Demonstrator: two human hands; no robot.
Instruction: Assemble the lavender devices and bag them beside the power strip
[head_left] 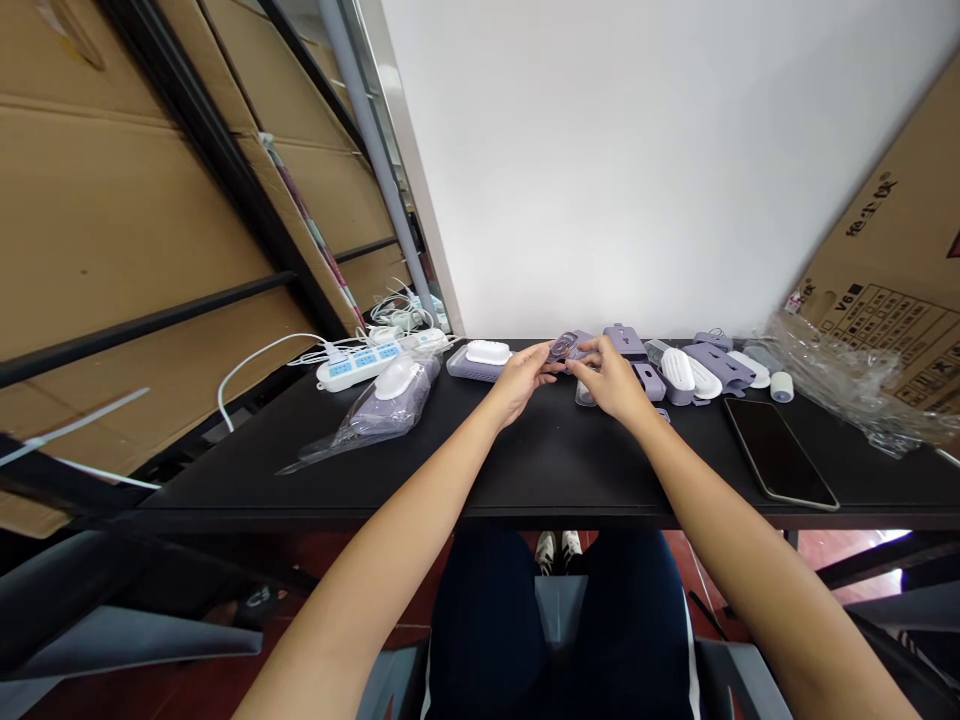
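Between my two hands, over the back half of the black table (pixel 555 470), is a small purple plastic part (pixel 566 345) with a rounded opening. My left hand (pixel 525 378) grips its left side, fingers closed. From the right, my right hand (pixel 609 378) pinches the same part. A clear plastic piece (pixel 585 394) shows just below my right hand. To the left of my hands lies a purple case with a white oval top (pixel 487 353). Several purple parts (pixel 649 382) and white oval pieces (pixel 679 372) are grouped to the right.
A bagged purple and white device (pixel 394 385) and a white power strip (pixel 360 365) with cables lie left. On the right are a phone (pixel 780 452), a small white roll (pixel 781 387), crumpled clear plastic (pixel 847 375) and a cardboard box (pixel 892 260). A white panel (pixel 637 160) stands behind.
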